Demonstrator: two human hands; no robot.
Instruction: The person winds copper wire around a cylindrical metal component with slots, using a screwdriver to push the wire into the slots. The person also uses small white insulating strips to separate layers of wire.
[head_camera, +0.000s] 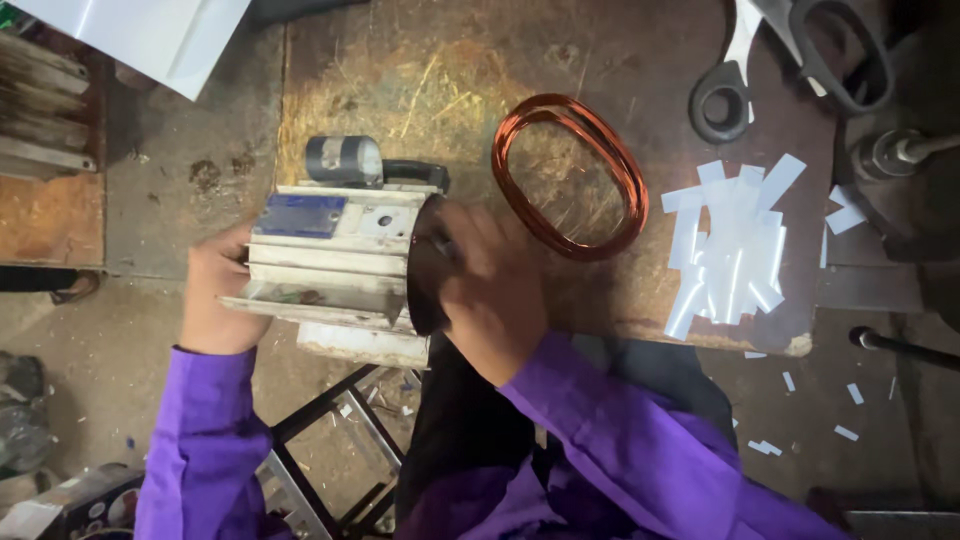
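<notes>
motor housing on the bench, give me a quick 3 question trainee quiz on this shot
1. True or false: the copper wire coil lies on the bench, apart from the motor housing.
2. Which hand is at the open end of the motor housing?
A. left hand
B. right hand
C. neither
3. Fill in: the white paper strips lie just below the ______.

Key
1. True: it lies flat, free of both hands.
2. B: the left hand grips the opposite end.
3. scissors
</notes>
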